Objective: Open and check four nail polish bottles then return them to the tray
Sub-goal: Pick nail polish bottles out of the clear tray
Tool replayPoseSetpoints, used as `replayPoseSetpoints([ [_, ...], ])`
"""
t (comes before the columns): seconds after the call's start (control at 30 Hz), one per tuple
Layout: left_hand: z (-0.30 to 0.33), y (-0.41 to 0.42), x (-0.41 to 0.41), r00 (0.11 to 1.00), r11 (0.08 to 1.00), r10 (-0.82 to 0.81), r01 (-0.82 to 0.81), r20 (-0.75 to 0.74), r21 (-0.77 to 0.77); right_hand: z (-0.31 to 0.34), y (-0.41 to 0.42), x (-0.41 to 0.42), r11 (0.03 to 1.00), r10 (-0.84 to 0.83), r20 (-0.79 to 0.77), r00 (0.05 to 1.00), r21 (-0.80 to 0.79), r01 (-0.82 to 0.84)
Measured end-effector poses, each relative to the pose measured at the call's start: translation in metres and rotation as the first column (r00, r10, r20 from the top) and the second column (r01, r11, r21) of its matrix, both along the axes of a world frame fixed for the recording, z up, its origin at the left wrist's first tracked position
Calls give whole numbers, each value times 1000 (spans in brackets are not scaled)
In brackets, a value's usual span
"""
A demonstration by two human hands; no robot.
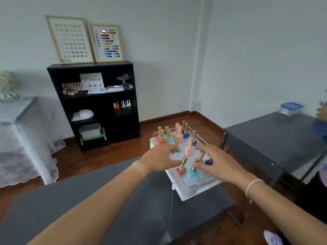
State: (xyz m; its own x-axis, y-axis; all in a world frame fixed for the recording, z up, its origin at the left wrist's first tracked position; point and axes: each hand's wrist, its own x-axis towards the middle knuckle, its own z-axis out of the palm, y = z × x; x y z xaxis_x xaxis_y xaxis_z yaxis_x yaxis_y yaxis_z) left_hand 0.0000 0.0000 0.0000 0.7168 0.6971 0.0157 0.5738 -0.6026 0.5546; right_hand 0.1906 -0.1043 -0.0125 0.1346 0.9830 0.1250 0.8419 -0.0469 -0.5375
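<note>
A clear tray (192,189) with gold rails sits on a white cart top and holds several nail polish bottles. The near row has a red bottle (181,171) with a gold cap, tilted, and a teal bottle (191,174) beside it, also leaning. A pink bottle (189,149) stands behind them. My left hand (160,160) reaches in from the left and pinches the red bottle's gold cap. My right hand (218,164) hovers over the tray's right side with fingers spread, its thumb close to the teal bottle's cap.
The cart stands at the far edge of a grey table (106,200). A black shelf unit (95,103) with more bottles is against the back wall. A dark table (276,138) with a blue-lidded box (290,108) is on the right.
</note>
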Motion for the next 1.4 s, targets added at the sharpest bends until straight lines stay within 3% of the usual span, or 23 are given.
replayPoseSetpoints([
  [0.13,-18,-9,14,989,995,86,-91,-121,-36,-14,-3,9,998,19,-62,998,-55,-22],
  [0.43,-33,-20,34,939,968,248,-229,-239,107,-41,8,17,995,17,-158,987,-93,-31],
  [0.73,-40,-23,52,893,948,319,-306,-316,92,-51,18,17,988,58,-69,996,-142,-68],
  [1.03,-46,-21,54,912,939,341,-340,-230,43,-56,27,12,980,36,28,999,-197,-29],
  [1.3,-24,-10,31,937,944,328,-328,116,-24,-46,34,12,989,22,17,1000,-145,-19],
  [1.4,-5,-2,7,924,947,316,-322,213,-10,-30,39,2,996,29,-69,997,-76,-34],
])
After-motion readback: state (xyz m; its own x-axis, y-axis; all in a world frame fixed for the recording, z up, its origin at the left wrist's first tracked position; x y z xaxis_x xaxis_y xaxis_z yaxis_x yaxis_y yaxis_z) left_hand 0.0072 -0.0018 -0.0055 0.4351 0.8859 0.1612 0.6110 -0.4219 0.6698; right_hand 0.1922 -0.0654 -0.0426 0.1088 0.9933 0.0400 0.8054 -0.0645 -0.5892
